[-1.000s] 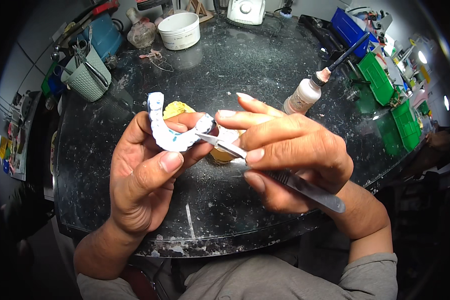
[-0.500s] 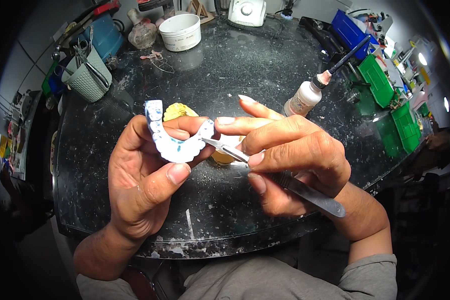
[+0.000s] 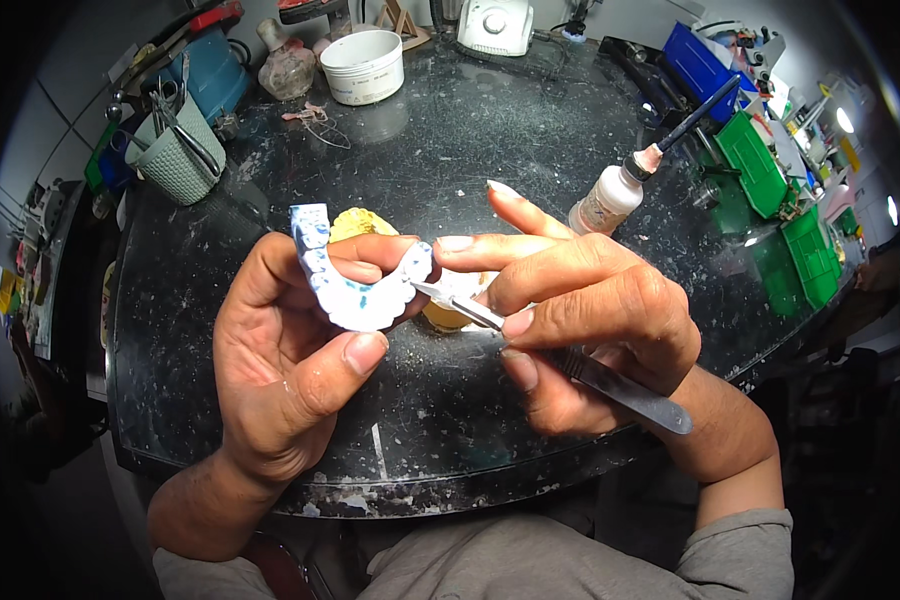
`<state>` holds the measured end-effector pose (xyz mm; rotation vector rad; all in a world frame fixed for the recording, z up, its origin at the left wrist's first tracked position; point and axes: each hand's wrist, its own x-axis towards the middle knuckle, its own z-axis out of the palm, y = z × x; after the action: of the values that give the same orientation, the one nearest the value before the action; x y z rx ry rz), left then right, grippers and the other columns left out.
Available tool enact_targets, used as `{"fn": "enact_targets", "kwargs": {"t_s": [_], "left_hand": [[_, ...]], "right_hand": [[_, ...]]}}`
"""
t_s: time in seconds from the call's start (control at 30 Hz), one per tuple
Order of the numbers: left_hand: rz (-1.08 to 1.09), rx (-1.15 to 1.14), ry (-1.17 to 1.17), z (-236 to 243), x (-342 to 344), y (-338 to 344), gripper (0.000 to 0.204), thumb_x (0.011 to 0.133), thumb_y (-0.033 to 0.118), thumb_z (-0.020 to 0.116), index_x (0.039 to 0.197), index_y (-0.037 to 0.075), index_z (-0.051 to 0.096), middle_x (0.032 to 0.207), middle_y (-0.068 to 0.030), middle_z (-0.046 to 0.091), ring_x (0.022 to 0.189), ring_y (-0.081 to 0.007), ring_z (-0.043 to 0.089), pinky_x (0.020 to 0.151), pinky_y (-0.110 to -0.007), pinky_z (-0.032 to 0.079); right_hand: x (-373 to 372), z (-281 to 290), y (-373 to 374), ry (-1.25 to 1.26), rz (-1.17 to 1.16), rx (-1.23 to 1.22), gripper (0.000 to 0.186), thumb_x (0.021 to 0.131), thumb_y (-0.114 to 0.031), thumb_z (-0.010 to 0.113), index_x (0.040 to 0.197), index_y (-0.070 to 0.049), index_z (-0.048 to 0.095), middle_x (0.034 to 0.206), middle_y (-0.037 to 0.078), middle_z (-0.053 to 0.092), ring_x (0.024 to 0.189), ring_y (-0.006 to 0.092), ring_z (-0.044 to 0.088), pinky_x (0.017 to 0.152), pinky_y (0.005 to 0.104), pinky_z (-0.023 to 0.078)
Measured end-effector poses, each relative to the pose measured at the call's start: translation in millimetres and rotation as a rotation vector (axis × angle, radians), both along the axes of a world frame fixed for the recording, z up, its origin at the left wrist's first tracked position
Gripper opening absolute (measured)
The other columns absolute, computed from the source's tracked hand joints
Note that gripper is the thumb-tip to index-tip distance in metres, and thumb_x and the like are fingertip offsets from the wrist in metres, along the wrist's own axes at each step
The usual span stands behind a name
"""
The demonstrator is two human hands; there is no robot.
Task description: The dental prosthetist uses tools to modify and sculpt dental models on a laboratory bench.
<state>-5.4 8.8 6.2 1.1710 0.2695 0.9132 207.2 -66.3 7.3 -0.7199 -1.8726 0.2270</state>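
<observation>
Between the thumb and fingers of my left hand (image 3: 285,350) is a white, horseshoe-shaped dental arch (image 3: 363,303) with tooth forms and blue marks. My right hand (image 3: 595,315) grips a scalpel (image 3: 620,390) with a flat metal handle. Its blade tip meets the arch's right limb, near the end. The right index fingertip is close to that same end, while the little finger sticks out. Below and behind the arch, a yellow dental model (image 3: 355,222) rests on the table, partly hidden by my left fingers. A tan piece (image 3: 445,315) beside it is mostly covered by the hands.
A dropper-type bottle (image 3: 610,198) with a brush-like stick stands at right. Green bins (image 3: 755,165) and a blue bin (image 3: 700,65) line the right edge. A white tub (image 3: 363,75) sits at the back, and a tool basket (image 3: 175,155) at left. Speckled black table (image 3: 500,440) beneath.
The arch has tilted slightly in my left hand and shifted a little. The scalpel tip has slid slightly right and down along with it. Both grips are unchanged.
</observation>
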Motion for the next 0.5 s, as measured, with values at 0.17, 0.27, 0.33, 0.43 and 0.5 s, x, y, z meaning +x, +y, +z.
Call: {"fn": "enact_targets", "kwargs": {"t_s": [0.17, 0.27, 0.33, 0.43, 0.5], "left_hand": [[-0.008, -0.037, 0.015, 2.8, -0.9, -0.6, 0.033, 0.083, -0.001, 0.065, 0.113, 0.0, 0.051, 0.123, -0.0258, 0.06, 0.112, -0.0252, 0.061, 0.103, -0.042, 0.046], [-0.014, -0.052, 0.014, 2.9, -0.9, -0.6, 0.033, 0.083, 0.0, 0.065, 0.113, 0.0, 0.051, 0.122, -0.0261, 0.06, 0.111, -0.0255, 0.062, 0.103, -0.042, 0.046], [-0.014, -0.063, 0.018, 1.8, -1.9, 0.3, 0.034, 0.082, 0.0, 0.065, 0.113, 0.0, 0.051, 0.122, -0.0261, 0.06, 0.111, -0.0256, 0.062, 0.104, -0.042, 0.047], [-0.029, -0.064, 0.002, 2.4, -1.2, 0.3, 0.033, 0.082, 0.0, 0.065, 0.112, 0.0, 0.052, 0.122, -0.0261, 0.06, 0.111, -0.0256, 0.062, 0.103, -0.042, 0.047], [-0.027, -0.102, -0.002, 2.9, 0.2, -0.1, 0.033, 0.082, 0.0, 0.065, 0.112, 0.0, 0.052, 0.122, -0.0261, 0.06, 0.11, -0.0256, 0.063, 0.103, -0.042, 0.048]], "right_hand": [[0.3, 2.0, -0.7, 0.026, 0.016, -0.012, 0.031, 0.08, 0.004, 0.067, 0.106, -0.006, 0.055, 0.097, 0.015, 0.067, 0.114, 0.0404, 0.065, 0.11, 0.0629, 0.034], [1.5, 0.3, -0.4, -0.009, -0.008, -0.008, 0.029, 0.081, 0.003, 0.068, 0.106, -0.005, 0.055, 0.097, 0.015, 0.067, 0.112, 0.041, 0.065, 0.11, 0.0634, 0.033], [1.6, -1.6, 2.1, 0.019, 0.021, -0.005, 0.028, 0.081, 0.001, 0.068, 0.106, -0.005, 0.055, 0.095, 0.015, 0.067, 0.111, 0.0414, 0.066, 0.11, 0.0638, 0.032], [-0.1, -2.0, 2.4, 0.004, -0.001, 0.023, 0.027, 0.082, 0.0, 0.068, 0.105, -0.004, 0.055, 0.093, 0.016, 0.067, 0.11, 0.0413, 0.066, 0.11, 0.064, 0.032], [0.0, -0.4, 1.4, 0.019, 0.0, 0.019, 0.026, 0.083, 0.0, 0.067, 0.105, -0.004, 0.055, 0.092, 0.015, 0.067, 0.11, 0.0411, 0.066, 0.11, 0.0638, 0.032]]}}
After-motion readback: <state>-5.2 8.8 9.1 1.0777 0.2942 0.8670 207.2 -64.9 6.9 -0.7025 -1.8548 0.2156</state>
